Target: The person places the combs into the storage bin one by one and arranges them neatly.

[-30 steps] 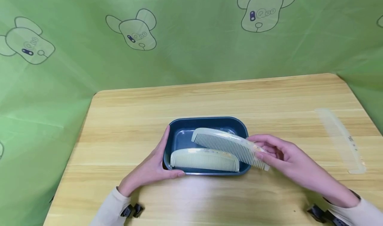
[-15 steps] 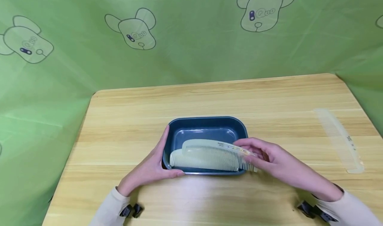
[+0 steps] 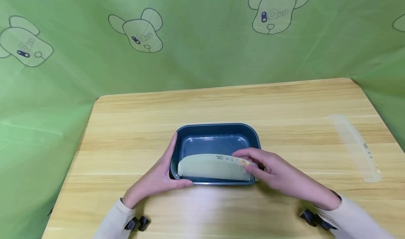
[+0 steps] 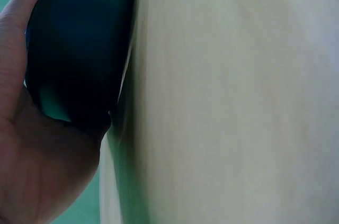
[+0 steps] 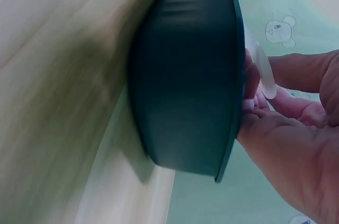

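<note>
A deep blue rectangular plastic box (image 3: 207,145) sits on the table. My left hand (image 3: 161,175) holds its left end, thumb along the front wall and fingers along the side. My right hand (image 3: 265,167) pinches the right end of a pale, translucent comb (image 3: 202,163), teeth toward me, over the front half of the box. In the right wrist view the comb (image 5: 262,68) shows between thumb and fingers just above the box rim. A second pale comb (image 3: 180,171) lies in the box, mostly hidden under the held one.
Another pale comb (image 3: 359,145) lies slantwise on the wooden table (image 3: 142,119), to the right of the box. A green cloth (image 3: 202,63) printed with cartoon heads hangs behind the table and around its sides.
My right hand has moved left and lowered the comb into the box's front part, turning it level over the comb lying there. My left hand has kept its hold on the box.
</note>
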`<state>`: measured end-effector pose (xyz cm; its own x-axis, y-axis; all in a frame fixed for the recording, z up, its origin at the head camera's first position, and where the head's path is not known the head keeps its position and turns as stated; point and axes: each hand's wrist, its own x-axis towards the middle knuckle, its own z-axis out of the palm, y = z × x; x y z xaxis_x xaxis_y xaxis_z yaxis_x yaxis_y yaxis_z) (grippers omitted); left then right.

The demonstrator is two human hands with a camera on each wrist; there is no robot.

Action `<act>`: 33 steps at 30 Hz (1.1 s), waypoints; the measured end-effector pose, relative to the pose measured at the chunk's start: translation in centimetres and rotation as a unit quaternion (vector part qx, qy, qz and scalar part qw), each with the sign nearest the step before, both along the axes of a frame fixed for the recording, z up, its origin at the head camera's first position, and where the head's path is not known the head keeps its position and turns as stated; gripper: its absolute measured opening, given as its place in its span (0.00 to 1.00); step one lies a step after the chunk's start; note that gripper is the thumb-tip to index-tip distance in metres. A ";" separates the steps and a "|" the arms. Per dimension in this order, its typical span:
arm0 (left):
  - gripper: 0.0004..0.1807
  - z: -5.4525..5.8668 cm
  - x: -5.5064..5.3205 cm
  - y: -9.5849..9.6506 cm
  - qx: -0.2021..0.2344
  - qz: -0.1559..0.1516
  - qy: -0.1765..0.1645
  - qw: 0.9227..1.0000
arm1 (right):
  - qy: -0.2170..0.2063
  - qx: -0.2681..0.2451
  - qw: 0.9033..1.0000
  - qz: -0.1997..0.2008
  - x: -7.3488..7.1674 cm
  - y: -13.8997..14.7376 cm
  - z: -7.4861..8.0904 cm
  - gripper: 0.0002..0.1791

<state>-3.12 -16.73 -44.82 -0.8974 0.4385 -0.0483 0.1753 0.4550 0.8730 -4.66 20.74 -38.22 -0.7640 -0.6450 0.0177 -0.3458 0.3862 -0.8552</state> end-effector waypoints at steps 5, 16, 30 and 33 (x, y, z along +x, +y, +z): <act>0.80 0.0 -0.1 -0.1 0.008 -0.002 -0.005 1.000 | 0.025 0.014 1.000 0.011 -0.1 -0.8 -0.2 0.18; 0.79 0.0 -0.1 -0.1 0.004 -0.002 -0.005 1.000 | 0.066 0.056 0.996 0.006 -0.1 -1.8 -0.4 0.19; 0.79 -0.1 -0.2 -0.1 0.007 -0.002 -0.009 1.000 | 0.200 0.107 0.974 0.013 0.4 -2.3 -1.5 0.24; 0.79 -0.1 -0.1 -0.1 0.006 -0.001 -0.012 1.000 | 0.183 0.125 0.975 0.009 0.5 -2.4 -1.4 0.23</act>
<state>-3.26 -16.83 -44.92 -0.8948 0.4419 -0.0637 0.1562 0.4434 0.8826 -4.20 18.37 -39.64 -0.7250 -0.6769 0.1275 -0.6187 0.5585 -0.5526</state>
